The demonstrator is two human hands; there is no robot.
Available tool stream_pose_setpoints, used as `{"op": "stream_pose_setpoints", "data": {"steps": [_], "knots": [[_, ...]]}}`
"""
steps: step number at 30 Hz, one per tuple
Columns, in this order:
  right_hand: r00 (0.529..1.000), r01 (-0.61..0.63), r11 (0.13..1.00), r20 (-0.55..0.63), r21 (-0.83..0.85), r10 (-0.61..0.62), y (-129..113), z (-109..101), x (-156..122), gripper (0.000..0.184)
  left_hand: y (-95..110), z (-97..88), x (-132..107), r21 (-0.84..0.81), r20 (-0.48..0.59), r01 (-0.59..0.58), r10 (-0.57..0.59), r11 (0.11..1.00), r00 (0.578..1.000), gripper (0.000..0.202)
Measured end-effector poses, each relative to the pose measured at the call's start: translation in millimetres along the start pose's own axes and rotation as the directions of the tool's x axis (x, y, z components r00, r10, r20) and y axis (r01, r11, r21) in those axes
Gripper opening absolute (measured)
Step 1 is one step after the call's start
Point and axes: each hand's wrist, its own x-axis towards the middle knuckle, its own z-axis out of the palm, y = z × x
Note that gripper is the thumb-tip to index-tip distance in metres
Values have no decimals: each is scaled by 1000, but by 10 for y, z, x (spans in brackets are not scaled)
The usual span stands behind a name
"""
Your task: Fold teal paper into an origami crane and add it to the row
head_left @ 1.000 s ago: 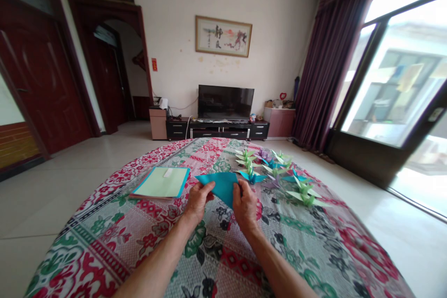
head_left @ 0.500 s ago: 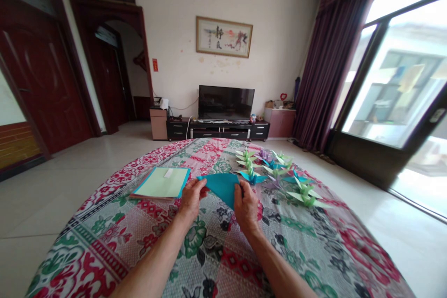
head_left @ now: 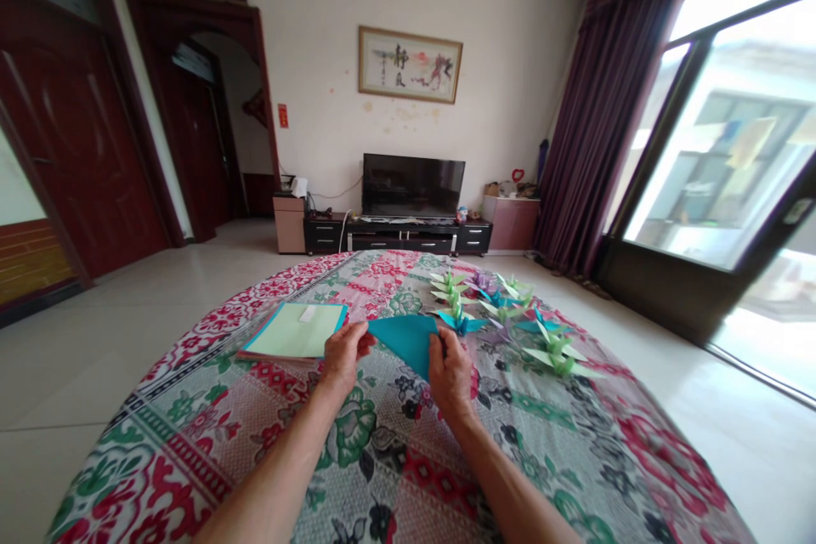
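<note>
A folded sheet of blue paper (head_left: pixel 401 342), roughly triangular, is held up just above the tablecloth between my two hands. My left hand (head_left: pixel 342 354) is closed, thumb and fingers pinched at the sheet's pointed left corner. On the opposite side, my right hand (head_left: pixel 450 367) grips the right edge, its thumb lying on the near face. Fingers behind the paper are hidden. Left of my left hand lies a stack of coloured paper (head_left: pixel 290 333), pale green on top of blue, with a small white slip (head_left: pixel 308 314) on it.
Several folded paper cranes (head_left: pixel 460 321) in green, blue and purple stand in rows on the right part of the round table. A flowered tablecloth (head_left: pixel 376 493) covers it. Beyond are a television (head_left: pixel 413 185) on a low black cabinet and a glass door (head_left: pixel 720 161) at right.
My left hand has slid slightly left along the blue paper to its corner tip, so more of the sheet shows. My right hand has barely moved.
</note>
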Motion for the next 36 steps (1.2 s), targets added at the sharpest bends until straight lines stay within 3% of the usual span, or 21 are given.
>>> {"op": "stream_pose_setpoints", "data": {"steps": [5, 8, 11, 14, 16, 18, 22, 26, 30, 33, 36], "knots": [[998, -35, 999, 47, 33, 34, 42, -3, 25, 32, 0, -43, 35, 102, -13, -37, 38, 994, 999, 28], [987, -94, 995, 136, 14, 91, 98, -1, 62, 33, -3, -107, 79, 363, -2, -114, 123, 925, 992, 27], [970, -151, 988, 189, -25, 153, 179, 3, 102, 32, 4, -146, 81, 735, 64, -212, 246, 644, 967, 27], [957, -207, 978, 202, -37, 210, 276, 4, 128, 31, -3, -135, 44, 923, 140, -238, 310, 302, 940, 28], [940, -267, 963, 214, -30, 267, 332, -2, 143, 29, -22, -119, 25, 958, 169, -231, 314, 171, 934, 29], [913, -337, 941, 242, -5, 328, 357, -18, 164, 28, -42, -110, 23, 965, 184, -230, 301, 125, 936, 29], [871, -401, 915, 322, 33, 370, 264, -101, 256, 29, -36, -117, 41, 951, 185, -248, 302, 187, 935, 30], [890, -282, 955, 349, -88, 295, 104, -209, 362, 25, -16, -117, 33, 941, 202, -272, 311, 200, 928, 30], [896, -156, 963, 379, -219, 232, 137, -227, 347, 24, -75, -119, 14, 957, 261, -287, 301, 46, 917, 30], [879, -117, 936, 404, -333, 254, 252, -189, 271, 25, -151, -131, 12, 933, 360, -343, 334, -110, 871, 31], [868, -122, 910, 402, -397, 292, 303, -176, 219, 22, -203, -128, 7, 914, 402, -347, 365, -209, 840, 31]]}}
